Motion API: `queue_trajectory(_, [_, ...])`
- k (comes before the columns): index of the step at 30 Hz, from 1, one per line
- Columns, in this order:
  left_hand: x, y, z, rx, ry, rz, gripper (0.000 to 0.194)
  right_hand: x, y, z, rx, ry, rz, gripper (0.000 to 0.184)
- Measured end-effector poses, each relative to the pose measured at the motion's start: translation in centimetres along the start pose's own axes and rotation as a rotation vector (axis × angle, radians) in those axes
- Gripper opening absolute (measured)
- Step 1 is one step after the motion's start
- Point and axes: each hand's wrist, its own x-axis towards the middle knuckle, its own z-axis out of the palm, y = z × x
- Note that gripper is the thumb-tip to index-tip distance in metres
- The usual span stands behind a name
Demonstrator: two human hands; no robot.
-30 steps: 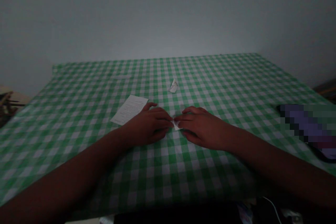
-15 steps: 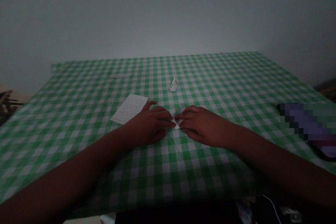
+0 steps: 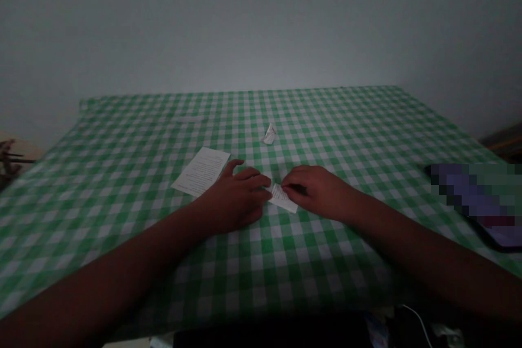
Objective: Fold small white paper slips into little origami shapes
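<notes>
A small piece of printed paper (image 3: pixel 284 199) lies on the table between my two hands. My right hand (image 3: pixel 320 190) pinches its upper right edge with thumb and fingertips. On the other side, my left hand (image 3: pixel 238 198) rests with its fingers apart, the fingertips at the paper's left corner; whether they press on it I cannot tell. Beyond the left hand lies a larger sheet of printed paper (image 3: pixel 202 170), partly covered by that hand. Farther back, a small crumpled or folded paper piece (image 3: pixel 269 135) stands out from the cloth.
A green and white checked tablecloth (image 3: pixel 228 266) covers the table. At the right edge lies a dark, pixelated flat object (image 3: pixel 477 201). A pale flat strip (image 3: pixel 188 118) is at the back left. The wall (image 3: pixel 261 27) rises behind the table.
More of the small printed paper now shows between my hands. My right hand has gone from lying over it to pinching its edge. My left hand has hardly moved.
</notes>
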Motion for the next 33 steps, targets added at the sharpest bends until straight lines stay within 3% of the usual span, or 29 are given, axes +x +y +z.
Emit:
queue_trajectory(7, [0.3,0.3,0.7,-0.012,0.063,-0.112,0.021,-0.4,-0.7,-0.3,0.113,-0.14,-0.122,0.017])
queue_trajectory(15, [0.3,0.6,0.7,0.036,0.116,-0.203,0.015,-0.6,-1.2,0.3,0.079,-0.097,-0.148,0.022])
queue_trajectory(25, [0.4,0.8,1.3,0.031,0.126,-0.179,0.016,-0.4,-0.4,0.5,-0.152,-0.011,-0.074,0.023])
queue_trajectory(30, [0.3,0.6,1.0,0.011,0.102,-0.14,0.019,-0.7,-1.0,0.3,-0.208,-0.063,-0.076,0.024])
queue_trajectory(33, [0.2,0.5,0.8,-0.035,0.093,-0.115,0.021,-0.9,-1.5,0.6,-0.215,-0.079,-0.095,0.041])
